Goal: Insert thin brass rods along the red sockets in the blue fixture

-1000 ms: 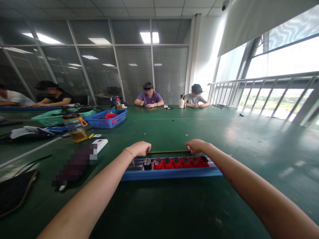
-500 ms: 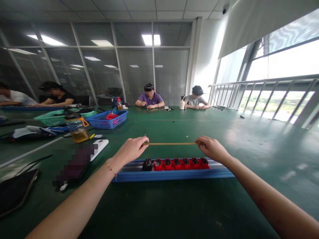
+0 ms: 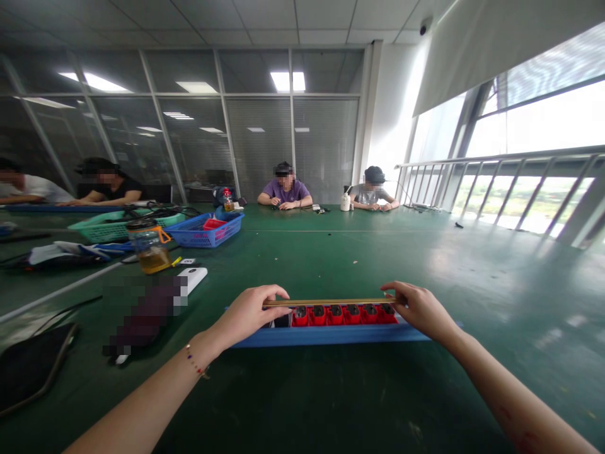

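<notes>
A thin yellowish-brown strip [image 3: 335, 302] runs level between my two hands, just above and along the back of a blue tray-like rail [image 3: 331, 336]. My left hand [image 3: 253, 309] pinches its left end between thumb and fingers. At the other end, my right hand [image 3: 416, 309] grips it with its fingertips. Several red blocks with black parts in them [image 3: 335, 315] stand in a row in the rail, under the strip. A black piece [image 3: 283, 320] at the row's left end is partly covered by my left hand.
Left on the green table [image 3: 312, 403] are a phone-like dark device [image 3: 35, 362], a white object [image 3: 195, 277], a jar of amber liquid [image 3: 150, 249], a blue basket [image 3: 203, 236] and a green basket [image 3: 104, 228]. Across sit two people [image 3: 286, 189], with others at far left.
Both hands have come down and nearer with the strip, from behind the rail to just over the red blocks. My left hand now covers part of the black piece.
</notes>
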Tool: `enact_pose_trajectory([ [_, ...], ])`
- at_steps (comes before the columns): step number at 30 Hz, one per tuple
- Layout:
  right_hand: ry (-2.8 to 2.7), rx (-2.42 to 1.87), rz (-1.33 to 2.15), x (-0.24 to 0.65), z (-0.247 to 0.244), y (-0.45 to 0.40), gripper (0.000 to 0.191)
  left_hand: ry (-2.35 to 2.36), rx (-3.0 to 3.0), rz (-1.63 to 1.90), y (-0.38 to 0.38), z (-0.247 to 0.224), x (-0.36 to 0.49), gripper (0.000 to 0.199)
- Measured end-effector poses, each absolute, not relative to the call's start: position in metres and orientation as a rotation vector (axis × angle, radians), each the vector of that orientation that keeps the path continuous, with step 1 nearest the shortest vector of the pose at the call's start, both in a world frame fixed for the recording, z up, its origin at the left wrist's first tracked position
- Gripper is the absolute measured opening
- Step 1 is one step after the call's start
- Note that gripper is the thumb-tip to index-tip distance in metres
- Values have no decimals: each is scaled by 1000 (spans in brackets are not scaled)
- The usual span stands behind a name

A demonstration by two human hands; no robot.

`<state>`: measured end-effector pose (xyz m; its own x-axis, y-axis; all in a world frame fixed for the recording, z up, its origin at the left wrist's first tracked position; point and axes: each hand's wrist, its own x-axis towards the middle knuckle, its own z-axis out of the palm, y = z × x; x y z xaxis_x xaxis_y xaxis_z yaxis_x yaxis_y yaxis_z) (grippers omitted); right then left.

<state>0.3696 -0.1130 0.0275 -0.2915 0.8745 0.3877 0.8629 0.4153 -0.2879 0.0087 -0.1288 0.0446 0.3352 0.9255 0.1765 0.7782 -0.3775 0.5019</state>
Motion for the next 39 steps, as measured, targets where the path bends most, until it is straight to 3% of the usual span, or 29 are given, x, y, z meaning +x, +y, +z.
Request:
enact_pose_trajectory([
  [19, -2027, -1557, -52, 375, 27, -112, 22, 1380, 2316, 686, -134, 53, 12, 23],
  [39, -2214, -1612, 263, 388, 13, -99, 21, 1513, 2379, 758, -124, 32, 9, 29],
])
